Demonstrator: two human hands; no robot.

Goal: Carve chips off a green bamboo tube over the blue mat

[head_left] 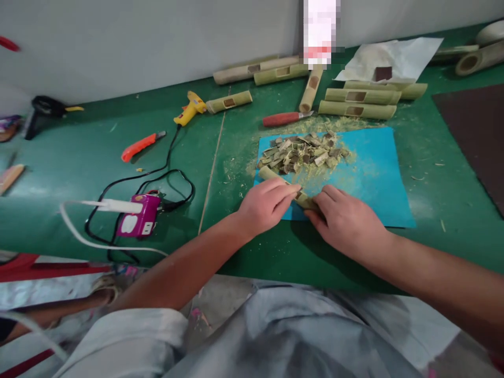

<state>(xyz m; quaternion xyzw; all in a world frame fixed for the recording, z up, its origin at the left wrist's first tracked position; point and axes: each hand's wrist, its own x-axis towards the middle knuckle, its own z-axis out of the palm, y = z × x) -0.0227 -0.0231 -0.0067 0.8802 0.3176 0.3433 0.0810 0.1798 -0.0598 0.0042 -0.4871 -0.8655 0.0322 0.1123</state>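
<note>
Across the near-left part of a blue sheet [378, 178] on the green tabletop [236, 247], a short bamboo tube [267, 172] is lying at a slant under both of the person's hands. The left hand [263, 206] is gripping it from above, its fingertips meeting beside the opening in the tube's wall; whether they are also pinching a sliver there, I cannot tell. The right hand [350, 215] is closing its thumb and fingers around the other end.

Judging by the scene, the work is well along: several windowed bamboo tubes [378, 111] are resting at the back, and a pile of bamboo chips [301, 152] is covering the sheet's far-left portion. This tube is already showing an opening, but the fingers are partly hiding it, so any remaining trimming is staying uncertain. Beyond the chips, a red-handled knife [280, 119] is lying unheld.
</note>
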